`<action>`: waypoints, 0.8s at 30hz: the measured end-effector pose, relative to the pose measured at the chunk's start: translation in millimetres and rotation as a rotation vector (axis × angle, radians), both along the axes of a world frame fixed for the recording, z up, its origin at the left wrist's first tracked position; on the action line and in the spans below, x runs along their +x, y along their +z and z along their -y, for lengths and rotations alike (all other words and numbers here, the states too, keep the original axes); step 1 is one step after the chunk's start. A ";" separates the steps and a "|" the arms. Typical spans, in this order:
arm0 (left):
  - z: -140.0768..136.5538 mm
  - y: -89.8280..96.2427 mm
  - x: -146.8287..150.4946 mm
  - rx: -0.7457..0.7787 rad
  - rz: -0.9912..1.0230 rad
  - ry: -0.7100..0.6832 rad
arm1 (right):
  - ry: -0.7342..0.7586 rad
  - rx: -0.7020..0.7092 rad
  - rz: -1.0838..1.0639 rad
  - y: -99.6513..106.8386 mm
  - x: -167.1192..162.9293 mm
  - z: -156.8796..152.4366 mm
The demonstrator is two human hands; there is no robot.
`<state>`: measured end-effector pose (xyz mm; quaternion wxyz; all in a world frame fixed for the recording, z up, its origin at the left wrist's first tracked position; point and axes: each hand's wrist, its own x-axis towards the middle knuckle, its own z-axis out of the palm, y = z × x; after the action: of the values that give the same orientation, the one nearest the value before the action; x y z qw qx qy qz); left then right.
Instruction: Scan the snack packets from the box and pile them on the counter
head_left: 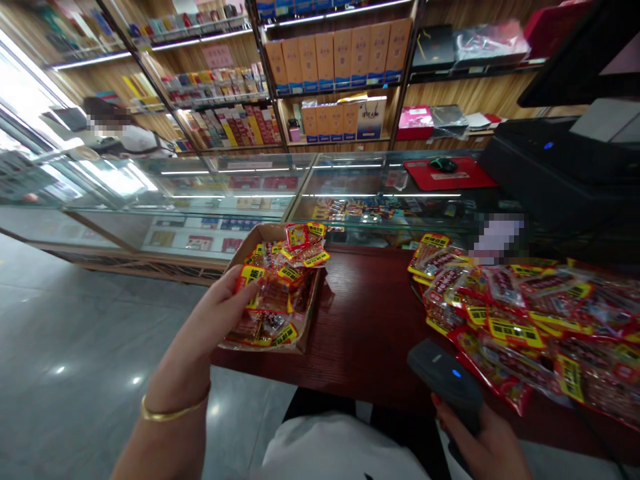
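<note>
My left hand [231, 303] pinches a red and yellow snack packet [273, 297] over an open cardboard box [311, 313]. Several similar packets fill the box, some heaped above its far right rim. In my right hand [485, 440] is a dark barcode scanner [447, 380] with a blue light on top; its head points left, toward the middle of the counter. A large pile of red and yellow snack packets [515, 327] lies on the counter to the right, just beyond the scanner.
The dark red wooden counter [360, 320] meets a glass display case [235, 200]. A red mouse pad [460, 179] bears a computer mouse [443, 164]. Dark checkout equipment [560, 180] stands at right. Shelves of orange boxes [335, 57] line the wall. Another person [143, 139] is at far left.
</note>
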<state>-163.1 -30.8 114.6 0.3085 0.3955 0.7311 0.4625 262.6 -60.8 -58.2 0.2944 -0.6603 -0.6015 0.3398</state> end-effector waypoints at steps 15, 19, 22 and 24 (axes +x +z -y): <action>-36.4 -143.0 148.4 -0.009 0.756 -0.095 | -0.032 -0.012 -0.055 32.7 4.3 5.2; -33.5 -169.5 147.1 0.019 0.721 -0.045 | -0.074 0.009 -0.048 31.9 -1.5 7.6; -30.7 -170.8 144.6 0.055 0.715 -0.090 | -0.053 0.002 -0.045 31.4 -3.2 3.9; -29.3 -168.6 144.3 0.069 0.711 -0.111 | -0.053 0.025 -0.023 31.7 -4.2 -0.1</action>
<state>-18.7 -1.5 -54.1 0.5547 0.2593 0.5395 0.5779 258.5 -60.7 -26.5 0.3183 -0.6682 -0.5846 0.3323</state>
